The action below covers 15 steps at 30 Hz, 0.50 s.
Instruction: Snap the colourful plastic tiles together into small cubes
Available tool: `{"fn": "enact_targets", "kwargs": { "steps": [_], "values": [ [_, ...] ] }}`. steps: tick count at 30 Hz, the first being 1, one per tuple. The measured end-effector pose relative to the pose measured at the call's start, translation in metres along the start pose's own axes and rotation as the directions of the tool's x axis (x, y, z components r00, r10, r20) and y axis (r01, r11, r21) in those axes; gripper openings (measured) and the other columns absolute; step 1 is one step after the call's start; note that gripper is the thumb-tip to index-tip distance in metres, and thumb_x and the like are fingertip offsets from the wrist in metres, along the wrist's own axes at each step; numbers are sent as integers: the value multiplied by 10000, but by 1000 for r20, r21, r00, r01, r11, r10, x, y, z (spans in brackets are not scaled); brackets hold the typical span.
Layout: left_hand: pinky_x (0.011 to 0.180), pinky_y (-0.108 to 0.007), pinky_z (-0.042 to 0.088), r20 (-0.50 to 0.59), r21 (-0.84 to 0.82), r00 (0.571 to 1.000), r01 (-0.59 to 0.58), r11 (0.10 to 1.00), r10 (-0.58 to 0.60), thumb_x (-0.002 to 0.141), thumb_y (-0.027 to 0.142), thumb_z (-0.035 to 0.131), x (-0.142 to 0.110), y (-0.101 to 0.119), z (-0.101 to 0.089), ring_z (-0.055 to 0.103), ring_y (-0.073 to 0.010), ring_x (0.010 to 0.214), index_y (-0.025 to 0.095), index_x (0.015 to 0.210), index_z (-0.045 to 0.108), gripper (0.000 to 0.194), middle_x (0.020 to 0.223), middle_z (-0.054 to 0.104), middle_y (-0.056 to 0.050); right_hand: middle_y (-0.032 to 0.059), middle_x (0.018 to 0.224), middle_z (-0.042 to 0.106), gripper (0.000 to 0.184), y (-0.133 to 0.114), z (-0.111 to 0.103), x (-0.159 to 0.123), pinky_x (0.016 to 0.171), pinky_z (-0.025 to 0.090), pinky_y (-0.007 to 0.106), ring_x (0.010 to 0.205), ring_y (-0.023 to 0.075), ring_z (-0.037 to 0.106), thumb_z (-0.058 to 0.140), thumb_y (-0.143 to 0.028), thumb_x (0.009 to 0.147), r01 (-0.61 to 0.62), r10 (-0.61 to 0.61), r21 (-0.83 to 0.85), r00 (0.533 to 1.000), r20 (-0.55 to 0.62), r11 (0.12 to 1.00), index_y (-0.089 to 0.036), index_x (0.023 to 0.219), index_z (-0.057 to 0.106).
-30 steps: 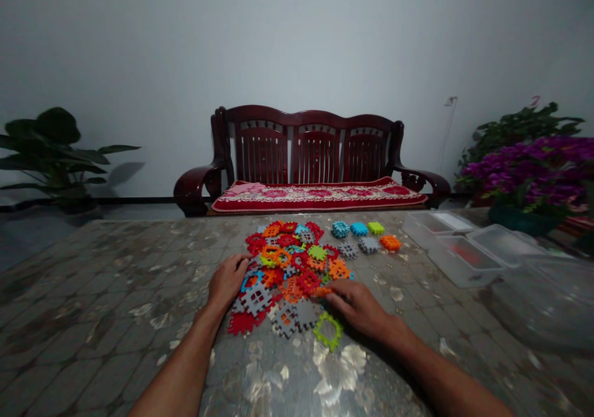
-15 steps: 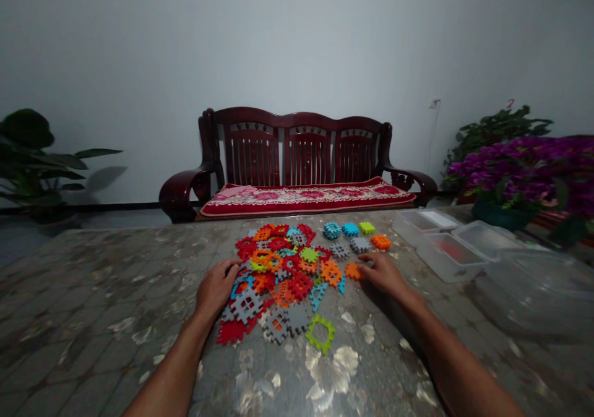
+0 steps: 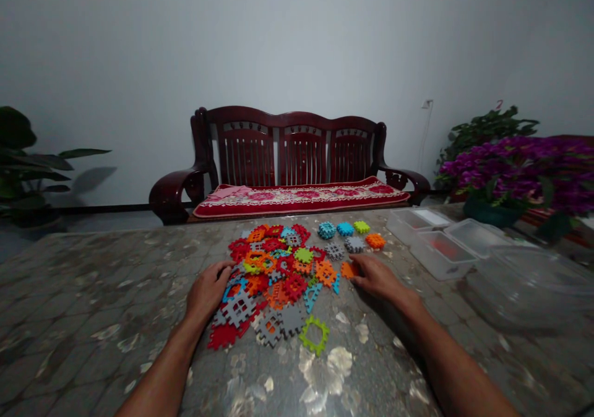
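Interlocking plastic tiles with toothed edges lie in a loose pile (image 3: pixel 278 275) on the table, in red, grey, orange, blue and green. My left hand (image 3: pixel 208 290) rests at the pile's left edge, thumb and forefinger apart, fingertips by the grey and blue tiles; it holds nothing that I can see. At the right side of the pile, my right hand (image 3: pixel 378 278) has its thumb and fingers round the edge of an orange tile (image 3: pixel 348 270), partly covering it. A green square frame tile (image 3: pixel 314 335) lies nearest me, beside a grey tile (image 3: pixel 292 319).
Behind my right hand sit small toothed stacks or blocks: blue (image 3: pixel 344 228), green (image 3: pixel 362 226), grey (image 3: pixel 355 244) and orange (image 3: pixel 375 240). Clear plastic boxes (image 3: pixel 443 262) and a large clear container (image 3: pixel 529 287) stand at right, before purple flowers (image 3: pixel 515 163). A wooden bench (image 3: pixel 297 138) is beyond the table.
The whole view has shifted slightly, so everything sits a little further left. My right fingers now cover more of the orange tile. My left hand stays by the pile.
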<state>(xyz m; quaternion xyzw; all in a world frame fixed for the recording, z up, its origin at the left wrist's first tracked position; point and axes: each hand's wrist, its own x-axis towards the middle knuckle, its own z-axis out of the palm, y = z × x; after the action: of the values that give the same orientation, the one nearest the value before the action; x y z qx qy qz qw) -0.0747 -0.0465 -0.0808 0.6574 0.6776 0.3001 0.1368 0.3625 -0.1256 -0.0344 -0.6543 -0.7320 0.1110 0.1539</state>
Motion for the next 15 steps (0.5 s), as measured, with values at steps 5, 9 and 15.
{"fn": "enact_targets", "kwargs": {
  "steps": [5,9,15],
  "values": [
    [965,-333,535,-9,-6,1000,4,1000,-4,923,396,439,0,0,-1,715,-250,1107,255,1087,792,414,1201,794,-42,175,1293,708,585,-4,2,-1,990,473,360,1160,301,649,653,-255,790,-56,51,-110,997,-50,992,-141,1365,640],
    [975,-346,532,-6,-19,1000,0,1000,0,918,419,429,-1,0,-1,714,-258,1118,243,1086,790,435,1210,790,-56,159,1224,729,605,-3,2,0,923,488,352,1100,297,668,673,-249,756,-115,106,-118,991,-81,986,-150,1352,648],
    [993,-358,532,-11,-48,1000,-14,999,13,908,431,422,0,-1,1,716,-261,1115,238,1079,787,447,1198,790,-64,93,1108,768,566,28,-14,6,829,523,344,985,280,706,768,-368,736,-261,266,53,941,-210,964,-219,1275,686]
  ]
}}
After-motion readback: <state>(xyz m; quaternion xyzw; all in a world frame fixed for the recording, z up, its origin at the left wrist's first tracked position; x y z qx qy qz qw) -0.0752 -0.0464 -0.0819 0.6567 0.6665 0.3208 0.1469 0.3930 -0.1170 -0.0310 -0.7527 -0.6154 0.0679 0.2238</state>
